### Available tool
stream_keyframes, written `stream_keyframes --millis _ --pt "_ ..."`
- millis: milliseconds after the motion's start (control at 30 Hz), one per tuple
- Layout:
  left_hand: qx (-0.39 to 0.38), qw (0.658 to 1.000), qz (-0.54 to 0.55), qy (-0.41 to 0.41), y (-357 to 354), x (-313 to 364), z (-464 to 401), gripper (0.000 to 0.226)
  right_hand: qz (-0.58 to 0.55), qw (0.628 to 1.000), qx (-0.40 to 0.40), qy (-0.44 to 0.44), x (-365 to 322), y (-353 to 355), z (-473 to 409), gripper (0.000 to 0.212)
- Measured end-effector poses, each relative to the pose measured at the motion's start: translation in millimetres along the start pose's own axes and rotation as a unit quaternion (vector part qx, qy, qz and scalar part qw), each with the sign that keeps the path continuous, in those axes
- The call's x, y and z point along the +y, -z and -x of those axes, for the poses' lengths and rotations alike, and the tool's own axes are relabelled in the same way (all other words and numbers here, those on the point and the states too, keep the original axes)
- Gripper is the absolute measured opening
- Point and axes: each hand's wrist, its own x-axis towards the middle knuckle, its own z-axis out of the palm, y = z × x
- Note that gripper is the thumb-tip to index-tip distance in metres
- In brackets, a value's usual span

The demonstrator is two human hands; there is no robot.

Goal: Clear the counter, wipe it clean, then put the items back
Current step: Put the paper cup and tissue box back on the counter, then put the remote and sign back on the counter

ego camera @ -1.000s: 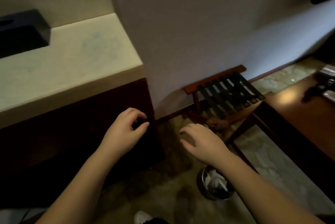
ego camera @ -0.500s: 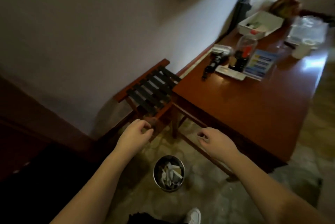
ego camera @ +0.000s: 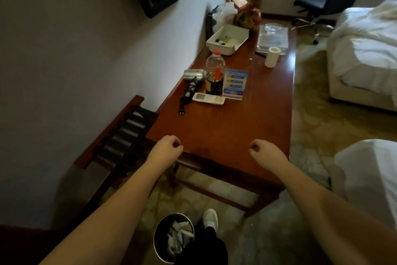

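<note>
Turned away from the pale counter seen a second ago and now facing the long wooden desk (ego camera: 225, 131), with the whole clutter finally in view. Half a second back, only the near corner and a few items showing; now the full run from hair dryer (ego camera: 193, 78) and remote (ego camera: 208, 98) to the white tray (ego camera: 227, 39) at the far end. Means the task stands at its opening: nothing lifted off yet, no cloth in sight.

Left hand (ego camera: 166, 150) and right hand (ego camera: 265, 153) hovering over the near edge of the desk, both loosely curled and holding nothing (fingers more tucked in than a second ago, when spread and reaching). Both well short of the items, which sit mid-desk and beyond.

Also on the desk: a bottle (ego camera: 214, 71) with a red cap, a blue card (ego camera: 235, 84) touching the remote's end, a paper roll (ego camera: 271, 56). Dark contents of the bottle possibly a drink; too dim to say. Bin (ego camera: 174, 238) on the floor near the feet, luggage rack (ego camera: 129, 133) just beside the desk's left end.
</note>
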Motion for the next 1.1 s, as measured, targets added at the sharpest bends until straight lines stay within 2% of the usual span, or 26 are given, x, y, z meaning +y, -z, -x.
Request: stream_keyframes --millis 267,500,800,933,1100 --pt "-0.035 0.998 -0.037 -0.047 -13.2 42.6 -135.3 0.031 -0.017 0.996 0.044 -0.074 12.6 51.4 -92.9 0.027" --pt "-0.062 0.979 -0.171 -0.096 -27.5 72.8 -250.7 0.046 -0.083 0.987 0.059 -0.127 -2.3 75.2 -201.2 0.029" --pt "-0.129 0.951 -0.238 -0.149 -67.4 77.6 -343.4 0.073 -0.168 0.97 0.08 -0.154 -17.5 69.0 -314.8 0.062" --pt "-0.145 0.943 -0.251 -0.162 -82.8 74.8 -354.9 0.078 -0.222 0.962 0.088 -0.129 -16.3 55.0 -342.2 0.038" --pt "-0.111 0.944 -0.265 -0.164 -94.7 68.8 -355.8 0.063 -0.216 0.954 0.093 -0.185 -13.1 42.4 -348.1 0.019"
